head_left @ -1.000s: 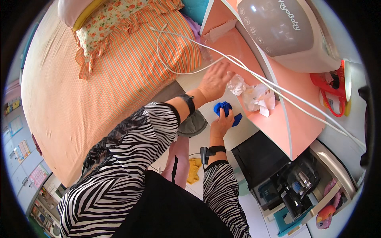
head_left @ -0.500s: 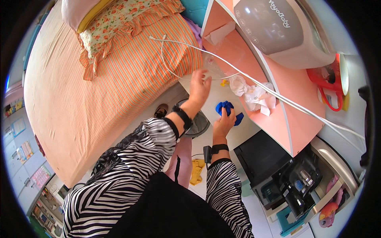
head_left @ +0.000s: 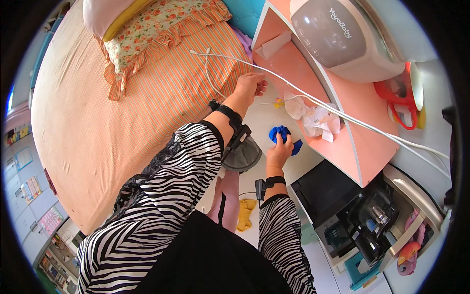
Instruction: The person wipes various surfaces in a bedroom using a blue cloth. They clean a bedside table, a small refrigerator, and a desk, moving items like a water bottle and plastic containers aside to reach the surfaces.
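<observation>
My right hand [head_left: 279, 156] is closed on a bunched bright blue cloth [head_left: 278, 132], low beside the open pink shelf unit; a flap of the cloth hangs to the right. My left hand [head_left: 250, 87] is farther forward, between the bed's edge and the shelf. Its fingers are curled in, and whatever they may hold is hidden. A white cable [head_left: 282, 77] runs past this hand, from the bed across the shelf to the right. Crumpled white paper and clear plastic wrapping [head_left: 320, 122] lie in the shelf's lower opening, with a small yellow object [head_left: 278, 103] beside them.
A striped bed [head_left: 161, 112] with a floral pillow [head_left: 156, 34] fills the left. Below my left forearm stands a dark waste bin [head_left: 243, 156]. On the shelf top are a grey-and-white appliance [head_left: 338, 39] and a red mug [head_left: 399, 93]. A yellow cloth [head_left: 246, 215] lies on the floor.
My left hand has moved slightly forward and right, its fingers curling in from a looser spread. My right hand stays on the blue cloth, nearly in place.
</observation>
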`<control>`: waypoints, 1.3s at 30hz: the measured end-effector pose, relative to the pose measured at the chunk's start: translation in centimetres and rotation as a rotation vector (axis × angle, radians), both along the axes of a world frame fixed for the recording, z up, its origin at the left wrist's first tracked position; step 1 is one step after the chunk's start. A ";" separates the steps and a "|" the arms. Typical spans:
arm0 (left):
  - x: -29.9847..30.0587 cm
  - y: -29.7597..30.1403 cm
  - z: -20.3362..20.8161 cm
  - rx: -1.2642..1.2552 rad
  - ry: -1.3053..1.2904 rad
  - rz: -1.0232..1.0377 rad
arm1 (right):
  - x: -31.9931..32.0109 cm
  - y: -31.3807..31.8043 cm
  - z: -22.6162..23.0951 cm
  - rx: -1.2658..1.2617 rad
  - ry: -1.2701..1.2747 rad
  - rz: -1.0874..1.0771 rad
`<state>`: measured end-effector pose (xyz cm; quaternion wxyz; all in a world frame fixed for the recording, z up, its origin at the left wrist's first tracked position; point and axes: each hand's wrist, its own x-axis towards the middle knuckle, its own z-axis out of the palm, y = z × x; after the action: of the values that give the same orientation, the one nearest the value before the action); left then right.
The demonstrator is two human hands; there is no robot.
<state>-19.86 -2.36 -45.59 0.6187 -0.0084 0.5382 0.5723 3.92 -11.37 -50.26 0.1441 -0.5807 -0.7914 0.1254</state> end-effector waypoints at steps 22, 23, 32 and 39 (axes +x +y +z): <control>-0.5 2.7 -0.6 -0.153 0.448 0.118 | -0.1 0.0 0.9 -0.098 -0.077 0.036; -1.2 1.3 0.1 -0.192 0.463 0.048 | -0.1 -0.1 1.0 -0.100 -0.086 0.040; -5.9 -16.2 7.0 -0.227 0.161 0.055 | -1.0 -0.6 6.6 -0.140 0.076 -0.073; -0.9 -23.4 17.3 0.062 -0.449 -0.042 | -5.1 -4.2 20.6 -0.891 1.210 0.017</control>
<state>-20.79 -25.73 -28.30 0.7345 -0.1054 0.3694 0.5594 -1.21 -15.60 -29.61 0.3044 -0.4076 -0.4526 0.7323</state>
